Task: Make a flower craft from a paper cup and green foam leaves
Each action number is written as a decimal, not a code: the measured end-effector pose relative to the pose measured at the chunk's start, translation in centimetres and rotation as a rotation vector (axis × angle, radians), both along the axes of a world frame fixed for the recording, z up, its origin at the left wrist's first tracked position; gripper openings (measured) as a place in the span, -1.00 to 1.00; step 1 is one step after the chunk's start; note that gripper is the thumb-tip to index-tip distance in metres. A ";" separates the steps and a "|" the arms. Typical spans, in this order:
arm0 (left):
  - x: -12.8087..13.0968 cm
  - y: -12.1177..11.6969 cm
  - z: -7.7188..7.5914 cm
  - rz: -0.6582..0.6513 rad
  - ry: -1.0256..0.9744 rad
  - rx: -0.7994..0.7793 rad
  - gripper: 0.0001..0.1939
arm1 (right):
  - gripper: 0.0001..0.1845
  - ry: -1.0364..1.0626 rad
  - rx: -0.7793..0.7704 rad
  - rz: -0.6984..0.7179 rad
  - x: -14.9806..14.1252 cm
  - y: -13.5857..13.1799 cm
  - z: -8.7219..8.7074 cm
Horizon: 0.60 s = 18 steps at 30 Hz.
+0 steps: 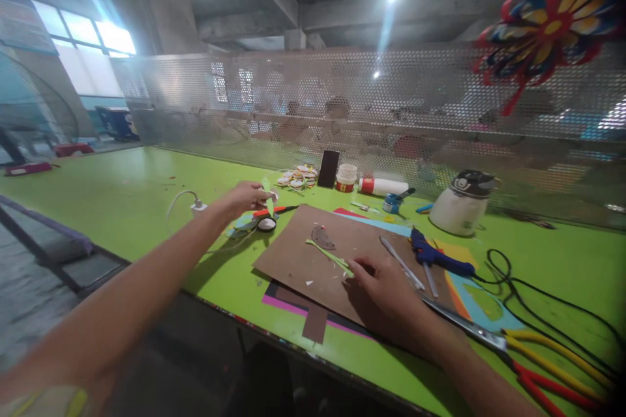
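My left hand [250,197] is raised over the left part of the table, its fingers pinched on a light green paper leaf [268,198]. Below it are an orange-handled tool [270,212] and a small round container with white contents [267,225]. My right hand [380,279] rests over a brown board [288,244]. Its thumb and fingers close on the near end of a thin green paper strip [327,254], which lies across the board. Small paper scraps and a dark curved mark are on the board near the strip.
Right of the board are a silver pen [402,263], a blue glue gun [440,254] with a black cord, and large scissors [489,335] with yellow and red handles. Behind stand a phone [328,168], a white tub [346,178], a blue jar [392,203] and a white spray bottle [460,205].
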<state>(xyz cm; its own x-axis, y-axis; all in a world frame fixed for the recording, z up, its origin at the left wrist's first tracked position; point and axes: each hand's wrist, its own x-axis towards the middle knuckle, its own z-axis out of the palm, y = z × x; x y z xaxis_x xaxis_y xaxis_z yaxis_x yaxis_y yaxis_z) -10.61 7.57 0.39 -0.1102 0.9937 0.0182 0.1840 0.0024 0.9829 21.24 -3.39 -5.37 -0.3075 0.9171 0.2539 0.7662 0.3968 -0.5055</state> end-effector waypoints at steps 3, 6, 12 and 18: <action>2.7 0.4 -1.6 -0.097 0.046 -0.062 -0.76 | -0.64 -0.048 0.032 -0.032 0.7 0.7 0.0; 5.0 1.1 -2.4 -0.172 0.119 -0.130 -0.82 | -0.67 -0.120 0.053 0.008 1.1 1.1 0.2; 8.6 3.3 -2.7 -0.242 0.225 -0.205 -0.62 | -0.77 -0.293 0.094 0.125 0.6 0.0 0.7; 11.1 6.0 -2.5 -0.251 0.304 -0.180 -0.62 | -0.83 -0.363 0.120 0.105 0.4 -0.5 0.6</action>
<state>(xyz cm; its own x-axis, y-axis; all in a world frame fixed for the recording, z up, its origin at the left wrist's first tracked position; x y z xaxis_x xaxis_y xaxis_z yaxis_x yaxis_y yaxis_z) 0.50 13.61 -2.10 0.1187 0.9794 -0.1633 0.4817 0.0870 0.8720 21.64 -3.93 -4.78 -0.4872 0.8463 0.2155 0.8388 0.5222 -0.1544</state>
